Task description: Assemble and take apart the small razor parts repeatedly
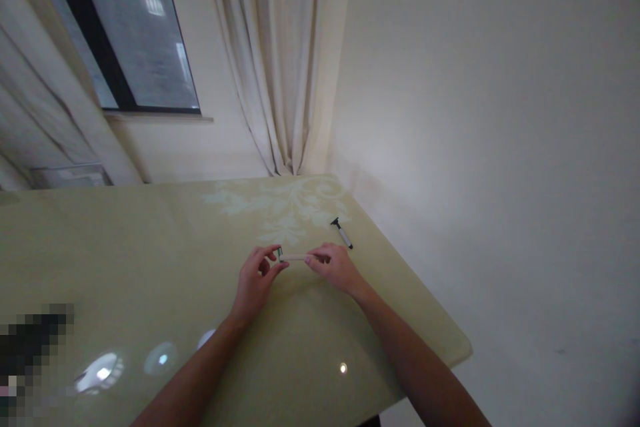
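Note:
Both hands meet over the table over a small razor with a pale, slim handle (294, 257). My left hand (254, 280) is closed, pinching the green-and-dark head (281, 253) at the handle's left end between thumb and fingers. My right hand (336, 268) is closed around the handle's right end, which its fingers hide. The handle lies nearly level between them. Just beyond my right hand, a second razor (343, 233) with a black head and grey handle rests on the table, touched by neither hand.
The glossy yellow-green table (165, 233) has a pale floral pattern near its far edge. A plain wall (475, 147) runs along the right side. Behind hang curtains (280, 67) beside a dark-framed window (135, 27). A pixelated dark shape (30, 340) is at lower left.

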`<state>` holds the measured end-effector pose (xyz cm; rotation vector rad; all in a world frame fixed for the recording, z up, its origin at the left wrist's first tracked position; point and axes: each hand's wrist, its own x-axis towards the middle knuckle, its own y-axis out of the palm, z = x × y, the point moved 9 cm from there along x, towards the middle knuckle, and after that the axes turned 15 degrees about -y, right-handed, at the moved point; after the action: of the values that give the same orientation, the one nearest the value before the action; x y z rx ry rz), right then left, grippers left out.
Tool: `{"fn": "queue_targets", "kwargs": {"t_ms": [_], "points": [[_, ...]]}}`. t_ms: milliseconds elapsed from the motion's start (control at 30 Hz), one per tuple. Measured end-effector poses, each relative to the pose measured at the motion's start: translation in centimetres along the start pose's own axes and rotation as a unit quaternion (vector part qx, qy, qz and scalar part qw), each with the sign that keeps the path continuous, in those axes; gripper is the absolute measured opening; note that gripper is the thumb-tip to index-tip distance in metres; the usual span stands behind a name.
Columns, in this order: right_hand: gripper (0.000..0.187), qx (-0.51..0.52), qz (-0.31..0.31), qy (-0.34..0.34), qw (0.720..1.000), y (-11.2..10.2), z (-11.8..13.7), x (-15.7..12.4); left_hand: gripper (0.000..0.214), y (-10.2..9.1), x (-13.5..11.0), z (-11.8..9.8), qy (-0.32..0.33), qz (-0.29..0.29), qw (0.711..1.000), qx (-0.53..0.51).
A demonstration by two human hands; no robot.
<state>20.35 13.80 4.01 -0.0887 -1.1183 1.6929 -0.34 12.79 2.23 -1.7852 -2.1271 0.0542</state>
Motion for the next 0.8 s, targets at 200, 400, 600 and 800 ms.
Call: {"fn": "queue_targets", "kwargs": {"t_ms": [200, 400, 600, 800], "points": [[0.029, -0.017, -0.021, 0.0, 1.0, -0.6, 0.2, -0.1, 0.036, -0.1, -0.1, 0.1, 0.001, -0.002, 1.0, 0.005], [0.026, -0.025, -0.014, -0.006, 1.0, -0.5, 0.6, -0.1, 0.035, 0.0, 0.0, 0.2, 0.001, 0.002, 1.0, -0.002], [0.027, -0.029, 0.0, 0.002, 1.0, -0.6, 0.2, -0.1, 0.033, 0.0, -0.1, -0.3, 0.005, 0.002, 1.0, 0.005], [0.025, -0.002, 0.005, 0.003, 1.0, -0.5, 0.1, -0.2, 0.032, 0.0, -0.2, -0.5, 0.008, 0.009, 1.0, 0.015]]}}
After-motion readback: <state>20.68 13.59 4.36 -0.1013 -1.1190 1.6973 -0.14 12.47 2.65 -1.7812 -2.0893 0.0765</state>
